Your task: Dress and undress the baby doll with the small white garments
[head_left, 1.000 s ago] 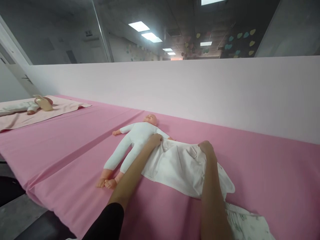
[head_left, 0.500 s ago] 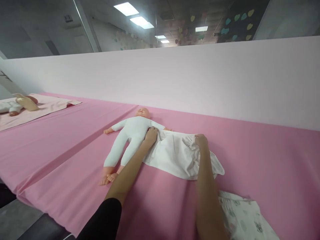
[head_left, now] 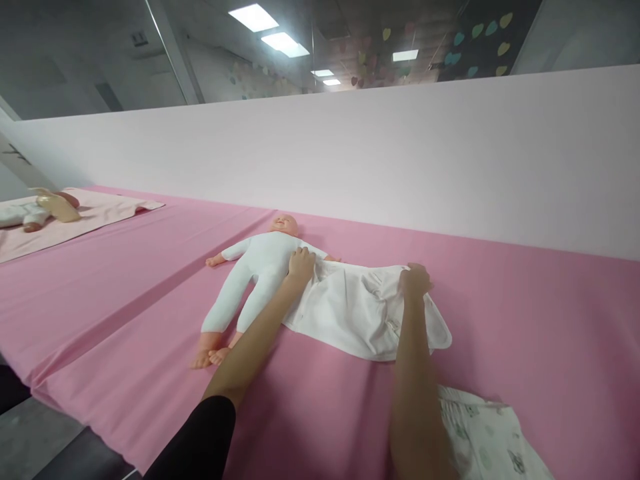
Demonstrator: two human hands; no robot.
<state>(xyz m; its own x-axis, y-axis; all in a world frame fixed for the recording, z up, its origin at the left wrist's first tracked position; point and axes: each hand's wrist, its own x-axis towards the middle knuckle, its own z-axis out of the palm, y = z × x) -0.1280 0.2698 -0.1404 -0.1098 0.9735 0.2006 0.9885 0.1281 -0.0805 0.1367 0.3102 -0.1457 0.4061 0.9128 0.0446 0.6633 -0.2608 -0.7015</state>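
A baby doll (head_left: 250,273) in a white suit lies on its back on the pink table cover (head_left: 125,280). Right beside it lies a white cloth garment (head_left: 350,313), spread flat. My left hand (head_left: 300,263) is closed on the garment's upper left corner, next to the doll's side. My right hand (head_left: 414,280) is closed on the garment's upper right edge, where the cloth bunches up. Both forearms reach across the cover toward the back wall.
A patterned white cloth (head_left: 490,440) lies at the lower right by my right arm. At far left, another doll (head_left: 25,215) and a tan object lie on a pale pink cloth (head_left: 95,213). A pale pink wall (head_left: 400,160) runs behind the table.
My right hand has moved a little to the right with the garment's edge, stretching the cloth wider. My left hand stays at the corner by the doll.
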